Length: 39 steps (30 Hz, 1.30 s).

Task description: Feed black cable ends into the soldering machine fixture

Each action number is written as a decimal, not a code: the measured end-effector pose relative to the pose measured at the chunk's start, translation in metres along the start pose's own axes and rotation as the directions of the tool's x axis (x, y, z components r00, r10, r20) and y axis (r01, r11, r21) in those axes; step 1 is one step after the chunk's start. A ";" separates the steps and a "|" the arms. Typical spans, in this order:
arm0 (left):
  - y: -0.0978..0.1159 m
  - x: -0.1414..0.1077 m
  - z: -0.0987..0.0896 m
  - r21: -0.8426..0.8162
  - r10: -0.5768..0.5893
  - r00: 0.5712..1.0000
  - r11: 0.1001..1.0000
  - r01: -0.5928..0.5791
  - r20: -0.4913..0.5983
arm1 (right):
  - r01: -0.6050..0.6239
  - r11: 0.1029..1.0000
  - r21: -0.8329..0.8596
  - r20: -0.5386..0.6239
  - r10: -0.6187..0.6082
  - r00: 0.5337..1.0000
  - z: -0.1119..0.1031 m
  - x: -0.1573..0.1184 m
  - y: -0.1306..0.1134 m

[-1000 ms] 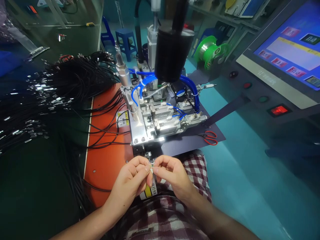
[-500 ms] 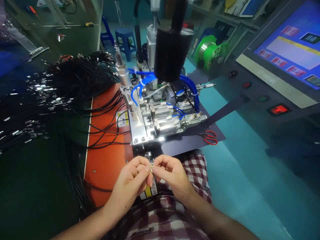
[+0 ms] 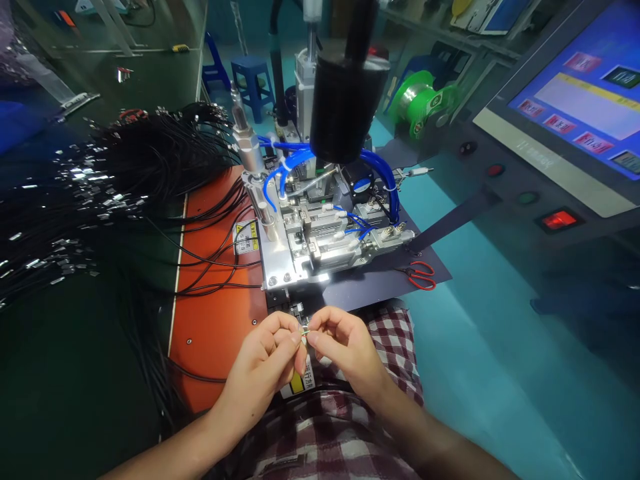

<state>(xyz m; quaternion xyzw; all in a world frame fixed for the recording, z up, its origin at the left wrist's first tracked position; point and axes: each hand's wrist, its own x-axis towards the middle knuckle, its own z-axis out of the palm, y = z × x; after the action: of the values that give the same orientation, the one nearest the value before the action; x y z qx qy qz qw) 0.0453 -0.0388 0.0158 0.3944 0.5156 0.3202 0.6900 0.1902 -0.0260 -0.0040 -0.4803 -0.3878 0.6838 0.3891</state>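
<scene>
My left hand (image 3: 273, 350) is closed in a pinch on the end of a cable, whose thin coloured wires (image 3: 305, 331) show between my fingertips. Pinched on the same wires from the other side is my right hand (image 3: 345, 343). The two sets of fingertips nearly meet. A black cable (image 3: 200, 378) runs over the orange plate toward my left wrist; my hand hides whether it joins these wires. Just beyond my fingers stands the metal machine (image 3: 280, 260), with a small fixture (image 3: 298, 311) at its near end.
Black cables with shiny ends (image 3: 165, 153) are heaped at the left, several trailing over the orange plate (image 3: 215, 327) into the machine. Red-handled scissors (image 3: 421, 275) lie on the dark base plate. A control screen (image 3: 575, 100), a green wire spool (image 3: 420, 100) and a black cylinder (image 3: 347, 107) stand around.
My right fingertips have shifted very slightly away from the left ones along the thin wires. Otherwise both hands hold nearly the same position.
</scene>
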 end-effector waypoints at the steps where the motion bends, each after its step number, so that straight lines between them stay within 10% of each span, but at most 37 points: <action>1: 0.000 0.000 0.000 0.002 -0.006 1.000 1.000 0.006 -0.001 | 0.007 1.000 -0.013 0.001 -0.007 1.000 0.000 0.000 -0.001; 13: -0.001 0.001 -0.003 0.046 -0.029 1.000 0.999 0.029 -0.012 | 0.117 0.976 -0.184 0.044 -0.111 0.993 -0.005 0.000 -0.005; 20: -0.002 -0.001 -0.007 0.387 0.407 0.913 0.843 -0.375 -0.002 | -0.036 0.999 0.025 0.152 0.032 0.988 -0.009 0.000 0.000; 27: 0.005 0.003 -0.017 0.448 0.137 0.990 0.886 -0.119 -0.010 | -0.054 0.998 -0.024 0.123 0.056 0.991 -0.020 0.014 0.001; 32: 0.008 0.011 -0.034 0.801 0.386 0.921 0.534 -0.271 0.054 | -0.057 0.997 -0.056 0.112 0.063 0.992 -0.023 0.041 0.005; 39: 0.000 0.021 -0.048 0.864 0.477 0.828 0.238 -0.444 0.295 | -0.099 0.994 -0.051 0.120 0.105 0.987 -0.021 0.053 0.011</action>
<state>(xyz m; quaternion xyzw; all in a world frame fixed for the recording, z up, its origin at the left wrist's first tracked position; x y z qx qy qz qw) 0.0043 -0.0104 -0.0012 0.8314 0.4745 0.1794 0.2269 0.1965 0.0205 -0.0380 -0.4653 -0.4012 0.7220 0.3181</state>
